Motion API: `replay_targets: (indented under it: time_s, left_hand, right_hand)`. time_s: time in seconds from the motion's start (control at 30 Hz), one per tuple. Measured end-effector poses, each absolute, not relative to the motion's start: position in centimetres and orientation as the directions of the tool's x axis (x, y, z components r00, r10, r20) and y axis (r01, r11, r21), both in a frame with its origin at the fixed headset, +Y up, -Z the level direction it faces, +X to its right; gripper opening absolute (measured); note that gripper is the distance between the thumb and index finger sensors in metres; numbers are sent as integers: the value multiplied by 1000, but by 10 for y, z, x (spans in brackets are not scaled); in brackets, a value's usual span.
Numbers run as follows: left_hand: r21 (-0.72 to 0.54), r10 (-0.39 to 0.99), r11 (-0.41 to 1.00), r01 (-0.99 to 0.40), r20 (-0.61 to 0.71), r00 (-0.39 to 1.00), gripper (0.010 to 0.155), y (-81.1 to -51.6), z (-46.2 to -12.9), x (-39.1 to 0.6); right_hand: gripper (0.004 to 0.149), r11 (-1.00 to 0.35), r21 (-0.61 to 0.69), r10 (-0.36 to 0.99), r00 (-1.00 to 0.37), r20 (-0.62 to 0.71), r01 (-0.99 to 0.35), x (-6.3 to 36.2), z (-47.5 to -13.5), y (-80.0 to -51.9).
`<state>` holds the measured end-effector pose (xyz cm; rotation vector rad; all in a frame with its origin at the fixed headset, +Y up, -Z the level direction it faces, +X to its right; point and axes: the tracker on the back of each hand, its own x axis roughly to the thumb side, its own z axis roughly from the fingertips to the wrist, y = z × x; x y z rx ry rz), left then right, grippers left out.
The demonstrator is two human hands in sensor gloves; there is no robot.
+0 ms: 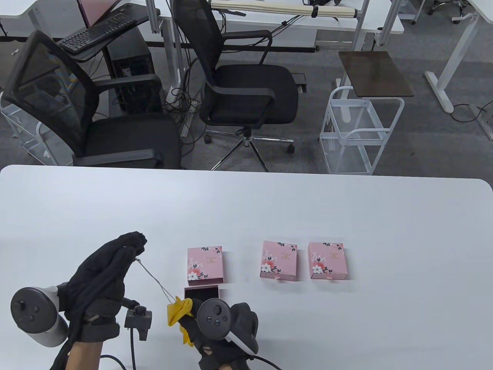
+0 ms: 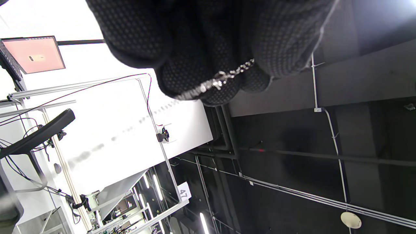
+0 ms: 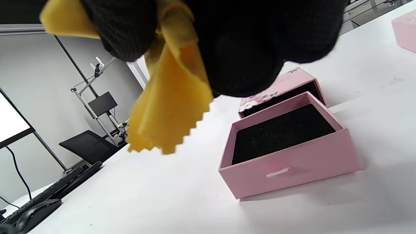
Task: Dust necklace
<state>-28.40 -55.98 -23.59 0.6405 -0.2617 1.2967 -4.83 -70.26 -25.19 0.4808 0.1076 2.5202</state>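
Observation:
A thin silver necklace stretches taut above the table between my two hands. My left hand pinches its upper end; in the left wrist view the chain lies across the gloved fingertips. My right hand holds a yellow cloth folded around the chain's lower end; the cloth hangs from the fingers in the right wrist view. Just behind that hand is an open pink drawer box with black foam lining, empty, pulled out of its floral sleeve.
Two closed pink floral boxes lie to the right on the white table. Office chairs and a white wire cart stand beyond the far edge. A keyboard and mouse show in the right wrist view.

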Motion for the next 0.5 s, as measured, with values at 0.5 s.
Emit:
replay_targets:
  time_s: [0.5]
  left_hand:
    - [267,826,143,-953,499,263,36,-559,-238,-290]
  right_hand:
    - [41,-891,111,452,-833,318,-441,-44,-253,-697]
